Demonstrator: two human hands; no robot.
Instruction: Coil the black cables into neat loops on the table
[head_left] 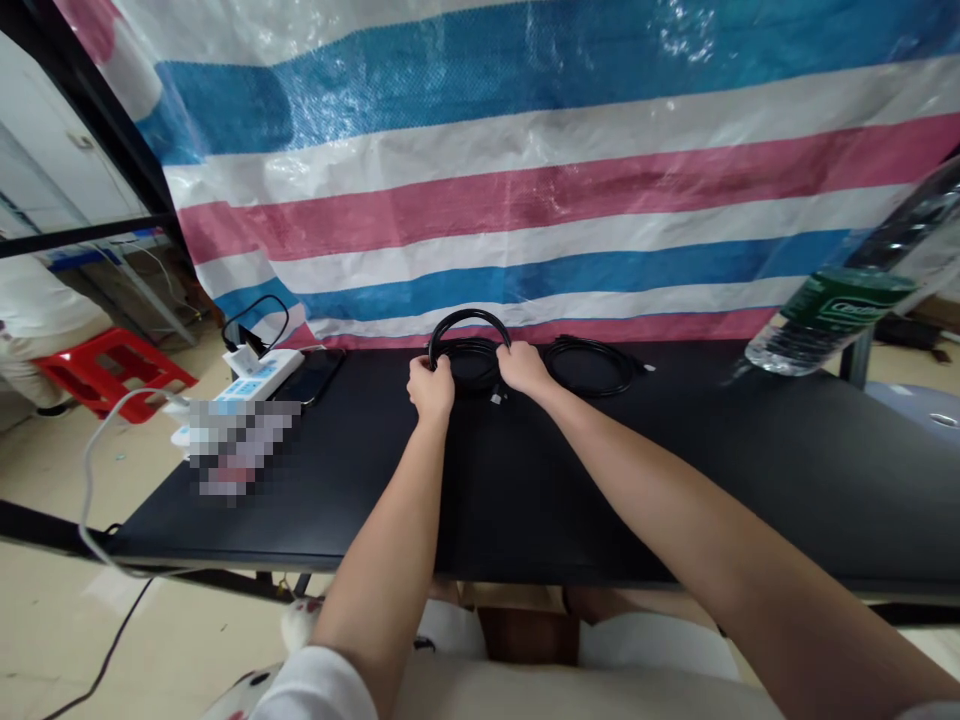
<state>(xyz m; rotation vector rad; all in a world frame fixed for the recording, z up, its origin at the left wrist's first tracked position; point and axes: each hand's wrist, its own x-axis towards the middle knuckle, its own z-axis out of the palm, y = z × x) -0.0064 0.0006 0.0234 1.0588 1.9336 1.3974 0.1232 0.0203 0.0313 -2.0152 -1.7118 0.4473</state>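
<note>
A coiled black cable point(468, 345) sits at the far edge of the black table point(525, 480), one loop standing up against the striped tarp. My left hand point(431, 387) is closed on the coil's left side. My right hand point(523, 367) is closed on its right side, near a small plug end. A second coiled black cable point(592, 365) lies flat just to the right, untouched.
A white power strip point(255, 378) with a plugged-in charger and a dark phone point(311, 375) lie at the table's left. A clear plastic bottle point(855, 290) with a green label leans at the right. A red stool point(112, 370) and a seated person are off left.
</note>
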